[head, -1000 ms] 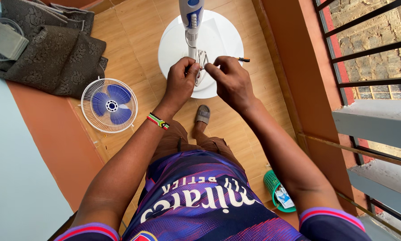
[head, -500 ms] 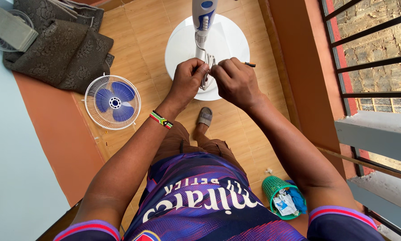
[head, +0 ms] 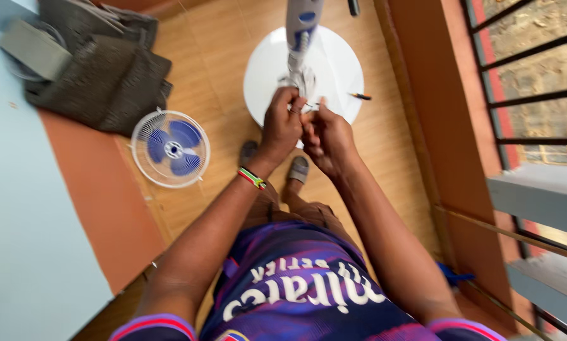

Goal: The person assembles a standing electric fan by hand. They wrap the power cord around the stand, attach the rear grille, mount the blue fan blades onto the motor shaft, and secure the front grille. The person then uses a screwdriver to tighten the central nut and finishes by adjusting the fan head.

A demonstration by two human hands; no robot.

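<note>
Both hands close together over the white fan base. Left hand and right hand fingers pinching thin wires under the grey pole. Fan head near, on floor.

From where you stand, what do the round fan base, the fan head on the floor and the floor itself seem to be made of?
The round base looks like smooth white plastic, faintly glossy. The fan head has a thin white wire grille, probably painted metal, over blue blades that look like plastic. The floor seems to be tile with a wood-grain print, judging by its straight joints. The wires at the hands look plastic-coated.
</note>
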